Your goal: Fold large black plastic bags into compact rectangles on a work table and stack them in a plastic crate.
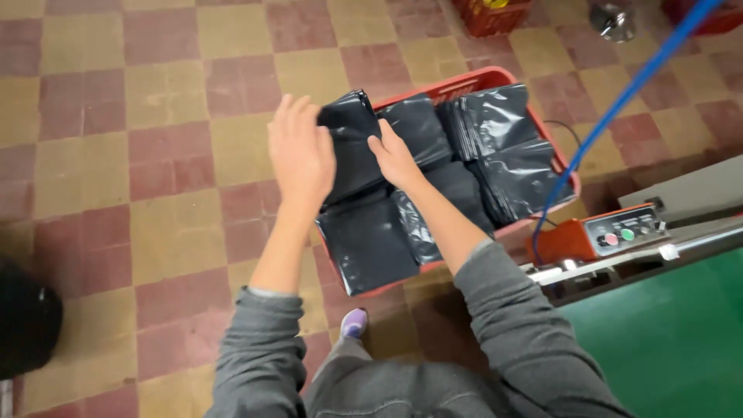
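A red plastic crate (480,80) stands on the tiled floor, filled with stacks of flat black plastic bags (495,147). My left hand (300,155) and my right hand (395,159) both grip one bundle of black bags (352,143) at the crate's left end, the left hand on its outer side and the right hand on its inner side. Another stack of black bags (368,244) lies just below them, at the crate's near corner. Grey sleeves cover both forearms.
An orange control box (600,236) with coloured buttons sits on a machine with a green surface (673,340) at the right. A blue hose (619,101) runs diagonally over the crate. A dark round object (27,325) stands at the left edge. More red crates (491,15) are farther back.
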